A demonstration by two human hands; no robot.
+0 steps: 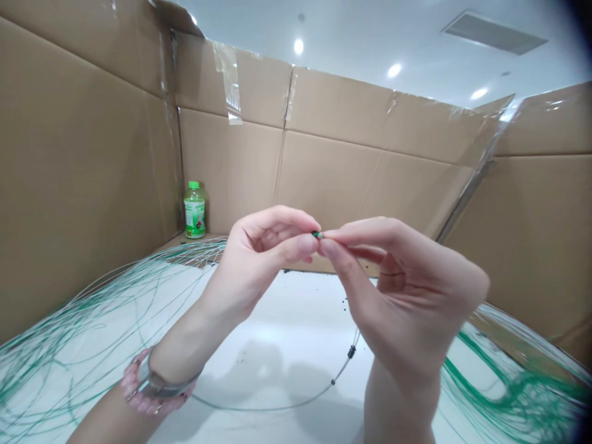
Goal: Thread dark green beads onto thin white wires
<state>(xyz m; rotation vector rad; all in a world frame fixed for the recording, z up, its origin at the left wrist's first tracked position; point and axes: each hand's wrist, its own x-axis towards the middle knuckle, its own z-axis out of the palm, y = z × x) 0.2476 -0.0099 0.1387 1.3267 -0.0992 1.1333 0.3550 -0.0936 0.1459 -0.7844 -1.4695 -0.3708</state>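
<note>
A tiny green-and-black piece (317, 235) shows between the fingertips of both hands, held up in front of the cardboard wall. My left hand (272, 243) pinches it between thumb and forefinger. From the other side, the thumb and forefinger of my right hand (393, 271) are closed on its right end, their tips almost meeting the left ones. Its exact kind is too small to make out. Below hangs a thin green wire (268, 409) with small black beads (351, 352) strung on it; it runs up behind my right hand, where its end is hidden.
Loose bundles of green and white wires (92, 314) lie on the left, with more green wires (518, 394) on the right. Cardboard walls (351, 172) surround the white work surface (305, 308). A green-capped bottle (195, 211) stands in the back left corner. Small black bits (345, 303) are scattered there.
</note>
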